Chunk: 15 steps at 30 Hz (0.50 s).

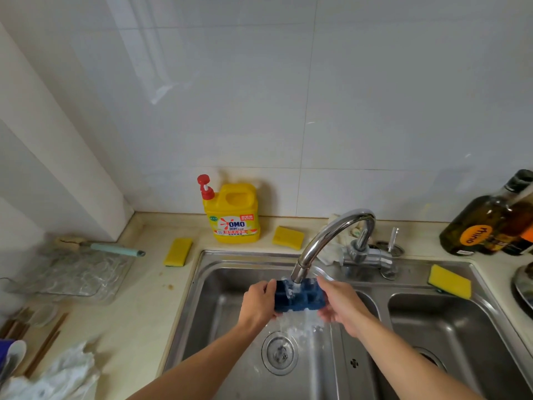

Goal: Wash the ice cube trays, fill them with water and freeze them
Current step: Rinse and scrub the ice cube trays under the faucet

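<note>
Two hands, left [259,301] and right [340,304], clamp the blue tray [305,297], cells blurred by water [300,320].

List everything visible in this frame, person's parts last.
ice cube tray: one, blue, over the left basin
sink: one, steel, two basins
tap: one, chrome, running, sink's back rim
detergent jug: one, yellow, red pump, by the wall
sponges: three, yellow, two flanking the jug, one on sink's right rim
bottles: two or more, dark, far right
brush: one, teal handle, left counter
clear tray: one, transparent, left counter
cloth: one, white, front left
left grip: one, bare, holds tray's left end
right grip: one, bare, holds tray's right end
</note>
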{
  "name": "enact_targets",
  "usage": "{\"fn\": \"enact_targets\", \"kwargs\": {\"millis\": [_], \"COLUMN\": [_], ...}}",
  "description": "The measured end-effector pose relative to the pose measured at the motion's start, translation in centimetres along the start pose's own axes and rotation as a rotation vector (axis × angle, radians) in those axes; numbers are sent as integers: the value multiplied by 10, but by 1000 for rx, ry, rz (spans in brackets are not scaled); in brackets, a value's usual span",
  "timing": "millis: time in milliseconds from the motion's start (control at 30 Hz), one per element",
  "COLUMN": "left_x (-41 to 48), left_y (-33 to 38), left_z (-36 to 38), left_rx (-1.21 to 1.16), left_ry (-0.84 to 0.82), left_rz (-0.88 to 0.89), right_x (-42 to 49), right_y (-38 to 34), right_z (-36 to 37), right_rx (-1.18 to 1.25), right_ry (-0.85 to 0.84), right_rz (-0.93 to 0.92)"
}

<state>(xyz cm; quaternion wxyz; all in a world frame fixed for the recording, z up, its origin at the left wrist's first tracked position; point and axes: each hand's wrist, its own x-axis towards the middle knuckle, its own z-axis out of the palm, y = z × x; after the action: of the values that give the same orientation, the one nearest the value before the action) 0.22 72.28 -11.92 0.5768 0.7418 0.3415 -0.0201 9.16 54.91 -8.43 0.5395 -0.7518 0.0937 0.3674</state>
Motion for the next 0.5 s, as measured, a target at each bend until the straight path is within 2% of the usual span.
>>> {"fn": "enact_targets", "kwargs": {"millis": [133, 233, 400, 500], "left_x": [-1, 2, 10, 11], "left_y": [-3, 4, 14, 18], "left_z": [10, 19, 26, 23], "left_rx": [-131, -287, -369, -323], "left_ry": [-224, -309, -249, -162], "left_rz": [-125, -186, -212, -151], "right_x": [-7, -12, -14, -12], "right_y": [-4, -5, -1, 3], "right_z": [-13, -20, -27, -23], "right_rx": [-19, 2, 69, 60], "right_ry": [25, 40, 5, -18], "right_rz": [-22, -51, -62, -54]}}
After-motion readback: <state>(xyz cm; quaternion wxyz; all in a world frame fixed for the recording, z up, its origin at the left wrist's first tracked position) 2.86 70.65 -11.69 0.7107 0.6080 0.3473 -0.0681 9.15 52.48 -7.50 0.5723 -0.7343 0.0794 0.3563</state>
